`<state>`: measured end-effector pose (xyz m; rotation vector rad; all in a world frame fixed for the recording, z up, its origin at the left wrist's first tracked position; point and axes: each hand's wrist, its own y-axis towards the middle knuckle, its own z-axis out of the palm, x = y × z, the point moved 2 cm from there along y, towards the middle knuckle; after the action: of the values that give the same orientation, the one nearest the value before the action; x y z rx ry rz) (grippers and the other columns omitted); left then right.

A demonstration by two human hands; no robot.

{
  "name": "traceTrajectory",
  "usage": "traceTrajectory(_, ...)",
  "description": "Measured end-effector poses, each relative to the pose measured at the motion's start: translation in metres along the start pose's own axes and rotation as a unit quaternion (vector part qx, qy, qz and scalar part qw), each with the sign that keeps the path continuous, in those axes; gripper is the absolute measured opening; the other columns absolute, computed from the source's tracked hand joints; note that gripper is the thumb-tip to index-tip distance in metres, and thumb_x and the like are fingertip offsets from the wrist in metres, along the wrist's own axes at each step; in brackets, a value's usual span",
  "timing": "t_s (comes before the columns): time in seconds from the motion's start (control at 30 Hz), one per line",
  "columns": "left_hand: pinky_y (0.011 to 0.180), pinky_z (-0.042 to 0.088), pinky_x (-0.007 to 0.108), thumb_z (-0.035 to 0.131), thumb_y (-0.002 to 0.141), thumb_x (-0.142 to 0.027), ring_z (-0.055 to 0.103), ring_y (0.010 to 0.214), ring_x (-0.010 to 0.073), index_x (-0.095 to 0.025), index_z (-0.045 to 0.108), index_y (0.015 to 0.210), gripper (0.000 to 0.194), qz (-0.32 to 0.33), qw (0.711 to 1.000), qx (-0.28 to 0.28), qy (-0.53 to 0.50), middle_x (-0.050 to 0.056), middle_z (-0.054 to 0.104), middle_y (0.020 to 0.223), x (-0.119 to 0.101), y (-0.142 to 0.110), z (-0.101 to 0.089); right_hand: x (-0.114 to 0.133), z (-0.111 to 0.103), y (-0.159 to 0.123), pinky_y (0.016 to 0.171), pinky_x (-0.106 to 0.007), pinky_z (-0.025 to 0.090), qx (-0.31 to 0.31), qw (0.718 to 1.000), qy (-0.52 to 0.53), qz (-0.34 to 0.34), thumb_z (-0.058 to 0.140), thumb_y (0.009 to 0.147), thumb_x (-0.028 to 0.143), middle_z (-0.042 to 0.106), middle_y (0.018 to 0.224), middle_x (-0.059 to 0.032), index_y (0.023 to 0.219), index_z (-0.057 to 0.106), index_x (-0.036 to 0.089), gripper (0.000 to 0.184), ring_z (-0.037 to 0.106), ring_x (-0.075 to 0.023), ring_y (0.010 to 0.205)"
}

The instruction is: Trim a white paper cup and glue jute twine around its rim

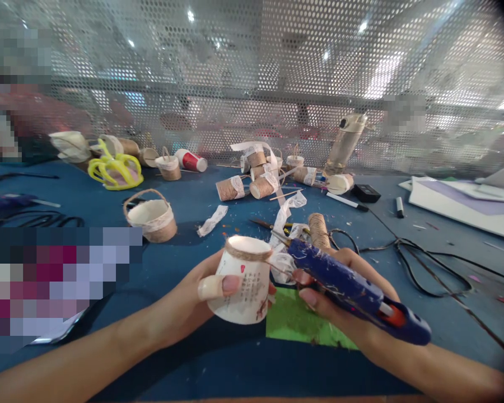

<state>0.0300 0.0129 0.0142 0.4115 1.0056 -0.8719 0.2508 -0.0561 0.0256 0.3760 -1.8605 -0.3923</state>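
Observation:
My left hand [212, 288] is wrapped round a white paper cup [239, 299] printed with dark characters and a small red mark. Twine [246, 254] circles the cup near its upper, narrower end, and a strand runs from it toward my right hand. A bandage-like wrap covers part of my left thumb. My right hand [340, 285] grips a blue hot glue gun [340, 274], its metal nozzle pointing up and left, just beyond the cup and apart from it. Thin glue strings cling to the gun. Beneath my right hand lies a green sheet [294, 319].
Several twine-wrapped cups [264, 184] lie at the back. A small handled basket [151, 218] stands left. Lace ribbon [289, 210], scissors [262, 224] and a twine spool [318, 229] lie beyond my hands. Black cable [428, 252] loops at right; a clear bottle [346, 140] stands by the mesh panel.

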Motion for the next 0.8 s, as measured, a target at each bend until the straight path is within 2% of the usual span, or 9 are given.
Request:
traceTrajectory(0.1,0.079,0.054,0.034,0.075,0.077,-0.040,0.069,0.091,0.0260,-0.016,0.066,0.120,0.050,-0.004,1.000,0.003,0.010,0.013,0.073,0.104,-0.004,-0.003,-0.002,-0.001,-0.006,-0.003,0.071,-0.032,0.051,-0.006,0.999,0.009,-0.030,0.067,0.083,0.009,0.064,0.087,-0.0006,0.087,0.056,0.028,0.022,0.062,-0.0193,0.081)
traceTrajectory(0.27,0.079,0.052,0.034,0.076,0.076,-0.042,0.068,0.090,0.0262,-0.014,0.069,0.114,0.047,-0.001,1.000,0.002,0.013,0.013,0.074,0.102,-0.008,-0.005,-0.002,-0.006,-0.013,-0.009,0.065,-0.036,0.045,0.037,0.997,0.026,-0.062,0.064,0.081,0.012,0.058,0.077,-0.0006,0.086,0.052,0.028,0.020,0.056,-0.0196,0.071)
traceTrajectory(0.4,0.078,0.052,0.035,0.076,0.076,-0.042,0.068,0.087,0.0259,-0.016,0.067,0.114,0.047,-0.002,1.000,0.004,0.008,0.013,0.073,0.101,-0.008,-0.005,0.000,-0.009,-0.012,-0.010,0.057,-0.033,0.039,0.071,0.997,0.005,-0.036,0.066,0.080,0.015,0.052,0.071,0.0007,0.081,0.048,0.027,0.022,0.050,-0.0172,0.062)
traceTrajectory(0.63,0.078,0.052,0.036,0.077,0.076,-0.041,0.067,0.087,0.0253,-0.019,0.065,0.118,0.049,-0.008,1.000,0.008,0.015,0.011,0.072,0.102,-0.007,-0.007,0.001,-0.007,-0.010,-0.007,0.053,-0.031,0.034,0.061,0.998,-0.015,-0.016,0.063,0.079,0.015,0.049,0.067,0.0020,0.075,0.043,0.026,0.024,0.043,-0.0149,0.056)
traceTrajectory(0.8,0.082,0.053,0.035,0.077,0.079,-0.042,0.067,0.095,0.0262,-0.023,0.064,0.123,0.049,0.003,0.999,-0.020,0.048,0.008,0.072,0.106,-0.005,-0.008,-0.003,-0.006,-0.011,-0.009,0.050,-0.030,0.033,0.054,0.996,-0.066,-0.021,0.064,0.080,0.019,0.047,0.063,0.0022,0.072,0.041,0.026,0.025,0.042,-0.0147,0.054)
